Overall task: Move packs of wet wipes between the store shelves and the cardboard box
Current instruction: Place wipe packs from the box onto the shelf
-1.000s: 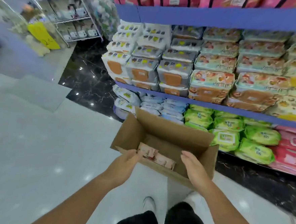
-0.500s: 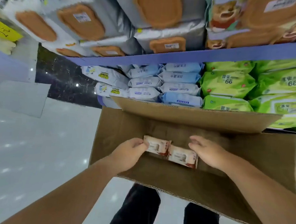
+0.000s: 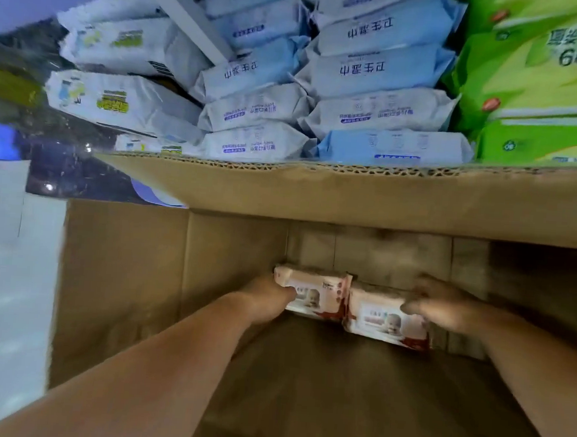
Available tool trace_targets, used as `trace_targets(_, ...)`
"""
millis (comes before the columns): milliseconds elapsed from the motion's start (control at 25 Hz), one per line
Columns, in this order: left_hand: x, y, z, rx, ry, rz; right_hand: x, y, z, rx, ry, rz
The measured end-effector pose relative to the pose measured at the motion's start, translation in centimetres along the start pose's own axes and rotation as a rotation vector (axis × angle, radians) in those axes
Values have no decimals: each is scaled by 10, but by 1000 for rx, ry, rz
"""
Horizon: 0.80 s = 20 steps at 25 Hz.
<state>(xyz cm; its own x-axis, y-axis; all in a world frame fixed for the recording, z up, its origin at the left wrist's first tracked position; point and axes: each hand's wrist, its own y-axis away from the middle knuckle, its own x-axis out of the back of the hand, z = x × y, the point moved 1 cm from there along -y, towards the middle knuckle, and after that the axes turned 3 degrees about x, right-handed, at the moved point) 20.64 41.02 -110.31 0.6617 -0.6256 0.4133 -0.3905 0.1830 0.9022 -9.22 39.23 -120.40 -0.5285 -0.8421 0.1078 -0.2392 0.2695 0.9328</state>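
Observation:
Two pink wet wipe packs lie end to end deep inside the open cardboard box (image 3: pixel 118 295). My left hand (image 3: pixel 268 298) grips the left pack (image 3: pixel 316 293) at its left end. The right pack (image 3: pixel 379 318) has my right hand (image 3: pixel 438 305) closed over its right end. Both forearms reach down into the box. The far flap (image 3: pixel 350 192) of the box stands up in front of the bottom shelf.
Behind the flap the bottom shelf holds white packs (image 3: pixel 124 101) at the left, blue and white packs (image 3: pixel 379 71) in the middle and green packs (image 3: pixel 543 75) at the right. Pale shiny floor (image 3: pixel 4 301) lies left of the box.
My head has dropped closer to the box, so the box and bottom shelf fill the view. Both hands have closed on the ends of the two pink packs.

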Motion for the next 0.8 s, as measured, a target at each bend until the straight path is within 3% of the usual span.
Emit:
trace_targets(200,-30,-71,-6,118,260,30,-30,-50,25,-11,-47,129)
trace_targets(320,-42,-87,-1,133,369,53,-31,-53,35,-63,-297,271)
trace_targets(480,-59,-103,-6,48,450,121,-57,-38,43,-96,-725,113)
trace_targets(640,-73,-110,-9,52,654,13,-70,-41,64,-160,-792,131)
trace_targets(720,-81,-110,-5,72,645,-80,-66,-40,67,-155,-823,127)
trace_targets(800,-83,-110,-5,86,503,-69,-56,-41,72,-125,-841,206)
